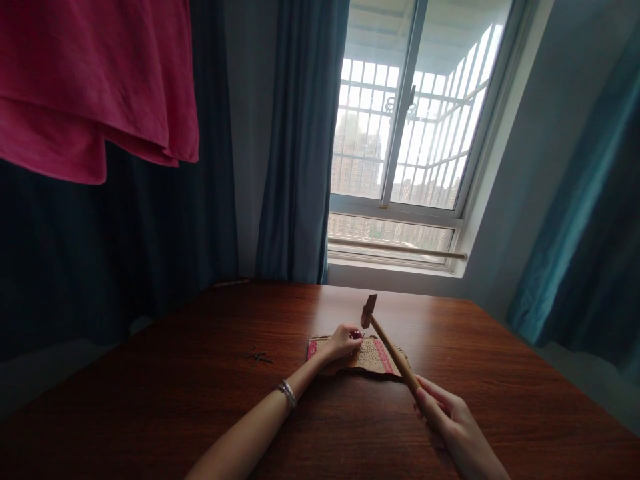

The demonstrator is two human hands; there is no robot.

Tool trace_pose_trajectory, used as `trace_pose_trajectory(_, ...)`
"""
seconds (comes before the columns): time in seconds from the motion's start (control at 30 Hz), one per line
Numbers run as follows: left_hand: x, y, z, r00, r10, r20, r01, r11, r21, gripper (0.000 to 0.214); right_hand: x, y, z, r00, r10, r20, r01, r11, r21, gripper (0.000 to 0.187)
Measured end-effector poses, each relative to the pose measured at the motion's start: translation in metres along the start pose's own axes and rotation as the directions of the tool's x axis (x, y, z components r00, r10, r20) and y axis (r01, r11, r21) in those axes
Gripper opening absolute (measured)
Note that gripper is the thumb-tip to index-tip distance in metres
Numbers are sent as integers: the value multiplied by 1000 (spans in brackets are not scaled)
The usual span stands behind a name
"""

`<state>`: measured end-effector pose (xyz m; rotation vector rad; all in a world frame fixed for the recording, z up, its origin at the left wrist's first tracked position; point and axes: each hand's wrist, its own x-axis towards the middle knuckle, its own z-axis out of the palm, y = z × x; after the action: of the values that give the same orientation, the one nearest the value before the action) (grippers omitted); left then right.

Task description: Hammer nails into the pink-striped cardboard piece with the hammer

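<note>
R hand (445,417) grips the hammer (393,351) by its handle, long axis slanting fwd & up-left, head raised near L hand (344,341). L hand, nearer the cardboard (371,359), pinches what looks like a nail (363,336) over it, fwd-left of R hand; loose nails (257,357) lie further L on the table (350,427).

Home, by the look of it; living space, not a shop floor. I'm at a glossy wood-grain worktop (150,413) by a sliding window (399,133). Security bars (453,99) outside, tower blocks (357,163) beyond. Long blue curtains (303,167), plain wall (540,167), pink cloth (135,80) hanging upper left.
</note>
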<state>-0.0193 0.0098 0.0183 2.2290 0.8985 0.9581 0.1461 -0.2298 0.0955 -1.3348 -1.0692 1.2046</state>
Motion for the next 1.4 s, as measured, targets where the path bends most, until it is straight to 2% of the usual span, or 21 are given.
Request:
trace_pose_trajectory(0.13,0,0,0,1000,-26,2,26,1000,9,13,1,1,0,999,6,32,-5,1000,-18,54)
trace_pose_trajectory(0.33,2,0,1,999,-50,15,50,999,20,14,2,4,0,1000,-4,-14,4,1000,-7,58)
trace_pose_trajectory(0.53,1,2,1,998,-45,32,44,999,22,13,1,6,-2,1000,-6,23,6,1000,0,54)
trace_pose_trajectory(0.73,1,4,-1,996,-87,25,86,995,43,12,1,5,1,1000,18,18,-18,1000,-10,60)
trace_pose_trajectory(1.0,2,-1,2,998,-66,20,66,998,-5,12,0,6,3,1000,0,-20,0,1000,8,61)
trace_pose_trajectory(1.27,2,0,-1,995,-86,40,87,996,-6,16,-8,-8,1,999,9,-50,-6,998,65,61)
trace_pose_trajectory(1.4,3,1,-3,992,-109,66,110,994,-10,18,-8,-5,-3,999,-11,-48,14,998,64,59)
